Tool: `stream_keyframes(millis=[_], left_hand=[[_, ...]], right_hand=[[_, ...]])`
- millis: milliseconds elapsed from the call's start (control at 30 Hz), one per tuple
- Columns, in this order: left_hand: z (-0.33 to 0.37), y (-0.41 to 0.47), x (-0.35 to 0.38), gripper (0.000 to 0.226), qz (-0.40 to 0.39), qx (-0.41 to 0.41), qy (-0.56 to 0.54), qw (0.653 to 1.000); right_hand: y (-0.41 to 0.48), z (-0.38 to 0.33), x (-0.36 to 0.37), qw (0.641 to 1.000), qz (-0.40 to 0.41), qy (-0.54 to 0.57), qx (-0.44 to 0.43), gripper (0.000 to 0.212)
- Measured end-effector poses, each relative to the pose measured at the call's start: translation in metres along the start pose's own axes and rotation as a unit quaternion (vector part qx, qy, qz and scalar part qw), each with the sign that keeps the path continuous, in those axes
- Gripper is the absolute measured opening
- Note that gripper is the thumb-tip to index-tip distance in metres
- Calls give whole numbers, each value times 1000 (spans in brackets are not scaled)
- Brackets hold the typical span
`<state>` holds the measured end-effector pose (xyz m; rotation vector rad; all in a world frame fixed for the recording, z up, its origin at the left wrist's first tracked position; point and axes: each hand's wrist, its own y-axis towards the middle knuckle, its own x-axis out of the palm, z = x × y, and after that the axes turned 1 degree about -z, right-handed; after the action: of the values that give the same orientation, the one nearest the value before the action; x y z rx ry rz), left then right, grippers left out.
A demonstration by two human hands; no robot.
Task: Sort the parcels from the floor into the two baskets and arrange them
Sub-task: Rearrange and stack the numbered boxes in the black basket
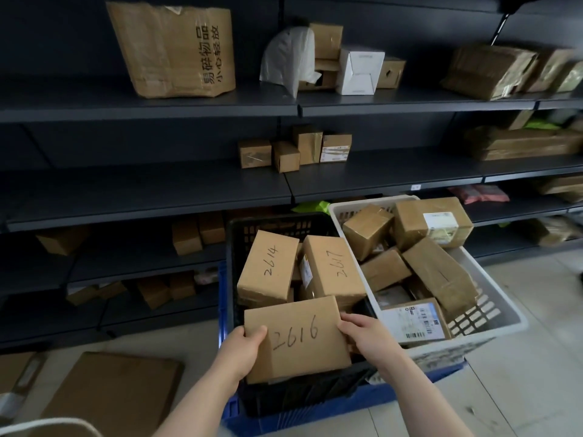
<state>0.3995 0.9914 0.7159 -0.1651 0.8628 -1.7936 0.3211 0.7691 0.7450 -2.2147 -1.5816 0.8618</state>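
Observation:
A flat brown parcel marked 2616 (296, 339) sits at the near end of the black basket (239, 247). My left hand (243, 351) grips its left edge with the thumb on top. My right hand (366, 334) holds its right edge. Behind it in the same basket stand the parcels marked 2614 (268, 268) and 2617 (334, 266). The white basket (498, 298) to the right is filled with several brown boxes, one with a white shipping label (416, 321) at its near end. Both baskets rest on a blue platform (315, 408).
Dark shelving (142, 190) runs across the back, holding scattered cardboard boxes and a large brown box with printed characters (173, 48). A flat cardboard parcel (110, 395) lies on the floor at lower left. Pale tiled floor (520, 389) shows to the right.

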Motion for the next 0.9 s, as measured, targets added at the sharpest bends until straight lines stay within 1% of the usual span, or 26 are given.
stream_keyframes(millis=[100, 200, 300, 367, 433, 533, 600, 700, 767, 833, 900], left_hand=[[-4, 3, 0, 43, 2, -1, 27, 1000], [-6, 10, -1, 41, -3, -7, 57, 998], [-3, 18, -3, 40, 4, -14, 65, 998], [7, 25, -4, 38, 23, -5, 43, 999], [23, 31, -5, 33, 65, 21, 39, 997], [48, 44, -6, 39, 130, 75, 51, 987], [62, 56, -3, 50, 157, 93, 74, 980], [79, 73, 4, 67, 164, 96, 124, 974], [87, 85, 12, 81, 156, 87, 151, 972], [92, 97, 22, 88, 153, 74, 217, 961], [96, 107, 30, 94, 160, 65, 315, 933]], right_hand=[[3, 0, 6, 1000, 8, -24, -2, 29], [13, -2, 11, 997, 3, -72, 9, 30], [22, -3, 9, 996, 5, -88, 29, 37], [31, -6, 3, 996, 26, -81, 19, 39], [43, -12, -4, 995, 42, -86, -1, 40], [63, -28, -14, 994, 62, -90, -25, 45], [79, -40, -19, 992, 73, -93, -37, 52], [108, -52, -28, 993, 70, -98, -20, 66], [126, -55, -31, 992, 56, -115, 5, 83], [144, -56, -32, 985, 41, -165, 28, 99], [155, -57, -31, 974, 28, -221, 38, 104]])
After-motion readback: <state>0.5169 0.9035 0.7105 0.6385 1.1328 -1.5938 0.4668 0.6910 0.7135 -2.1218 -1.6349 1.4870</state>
